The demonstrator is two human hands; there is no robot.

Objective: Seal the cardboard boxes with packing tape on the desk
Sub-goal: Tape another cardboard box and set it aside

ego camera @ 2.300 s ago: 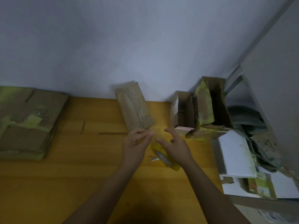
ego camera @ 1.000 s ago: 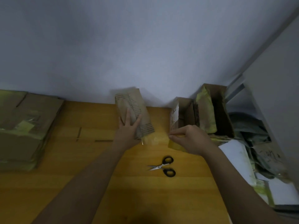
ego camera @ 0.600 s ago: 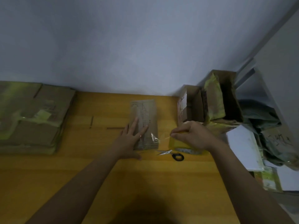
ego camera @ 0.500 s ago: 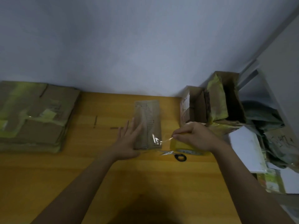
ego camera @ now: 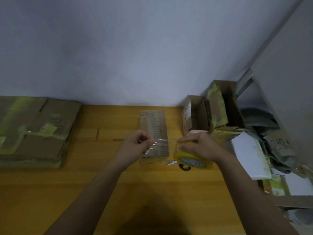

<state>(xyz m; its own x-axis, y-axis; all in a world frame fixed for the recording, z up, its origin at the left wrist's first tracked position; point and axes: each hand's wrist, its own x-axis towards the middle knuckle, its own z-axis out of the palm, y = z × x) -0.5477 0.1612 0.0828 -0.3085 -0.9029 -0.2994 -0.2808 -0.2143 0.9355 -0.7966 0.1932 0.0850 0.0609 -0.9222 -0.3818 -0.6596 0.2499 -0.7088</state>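
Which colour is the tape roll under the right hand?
Yellow; the tape roll shows best in the head view.

- Flat box (ego camera: 154,131) lies mid-desk (ego camera: 101,184).
- Tape roll (ego camera: 191,157) at its 4 o'clock, over the scissors (ego camera: 179,164).
- Cardboard stack (ego camera: 33,131) at 9 o'clock.
- 2 open boxes (ego camera: 210,112) at 2 o'clock.

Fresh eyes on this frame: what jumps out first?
Dead centre, the left hand pinches the free end of clear tape drawn from the yellow tape roll that the right hand grips, stretched over a small flat cardboard box lying on the desk. At the far left sits a stack of flattened cardboard boxes; scissors lie partly hidden under the roll.
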